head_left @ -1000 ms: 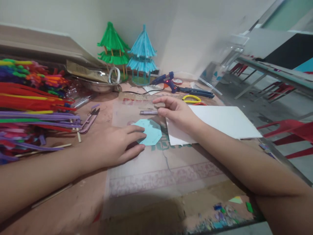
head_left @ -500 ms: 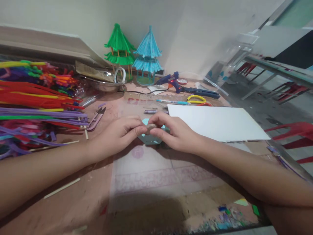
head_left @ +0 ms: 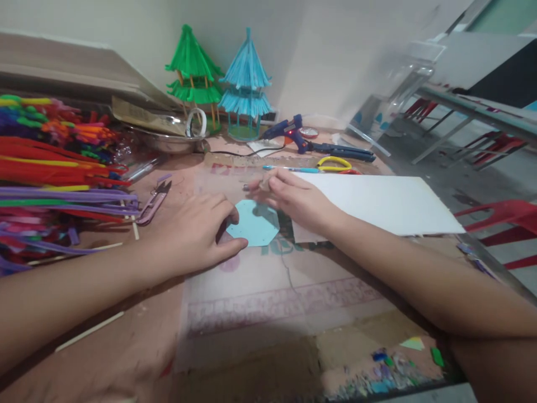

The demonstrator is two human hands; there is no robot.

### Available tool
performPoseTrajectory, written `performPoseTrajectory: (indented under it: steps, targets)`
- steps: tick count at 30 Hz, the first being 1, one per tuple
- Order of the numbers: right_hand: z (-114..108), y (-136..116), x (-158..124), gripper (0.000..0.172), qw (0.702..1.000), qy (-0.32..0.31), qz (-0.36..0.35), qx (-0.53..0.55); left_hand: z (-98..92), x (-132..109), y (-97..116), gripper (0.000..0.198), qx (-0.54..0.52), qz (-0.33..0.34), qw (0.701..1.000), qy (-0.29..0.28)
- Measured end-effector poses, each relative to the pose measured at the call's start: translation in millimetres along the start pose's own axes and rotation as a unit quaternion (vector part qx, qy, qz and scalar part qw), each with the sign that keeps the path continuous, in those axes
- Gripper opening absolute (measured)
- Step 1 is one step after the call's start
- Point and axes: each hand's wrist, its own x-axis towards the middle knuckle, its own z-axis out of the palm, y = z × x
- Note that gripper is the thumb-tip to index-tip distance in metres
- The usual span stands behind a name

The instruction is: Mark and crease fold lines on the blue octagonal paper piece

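Observation:
A light blue many-sided card (head_left: 257, 225) lies flat on the covered table in front of me. My left hand (head_left: 210, 226) rests at the card's left edge, thumb and fingers apart, with nothing held between them. Above the card's far right side is my right hand (head_left: 289, 193), its thumb and forefinger pinched on a small greyish-brown piece (head_left: 265, 182) that is blurred and partly hidden. The tip of a pen shows just beyond the right fingers.
Bundled pipe cleaners (head_left: 54, 162) and snips (head_left: 155, 202) lie left. Behind stand a green tower (head_left: 195, 67), a blue tower (head_left: 246, 73) and a metal bowl (head_left: 168, 143). A glue gun (head_left: 289, 131), yellow-handled scissors (head_left: 334, 163) and white board (head_left: 377, 201) are right.
My hands have parted. The right hand has lifted away with the small piece, while the left has let go of it and opened beside the card, uncovering it. The view has shifted slightly.

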Motion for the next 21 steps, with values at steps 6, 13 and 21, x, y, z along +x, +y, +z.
performPoseTrajectory:
  steps: [6, 13, 21]
  targets:
    - [-3, -2, 0, 0.039, 0.998, -0.029, 0.044, -0.029, -0.5, 2, -2, 0.032, -0.019, -0.009, 1.0, -0.005]
    - [-1, -3, -1, 0.039, 0.992, 0.006, -0.006, -0.127, -1.3, 0, -2, 0.033, 0.002, 0.001, 1.0, -0.003]
    - [-12, -10, 3, 0.013, 0.927, 0.035, -0.09, -0.362, 1.7, -9, -1, 0.045, 0.069, 0.182, 0.98, 0.033]
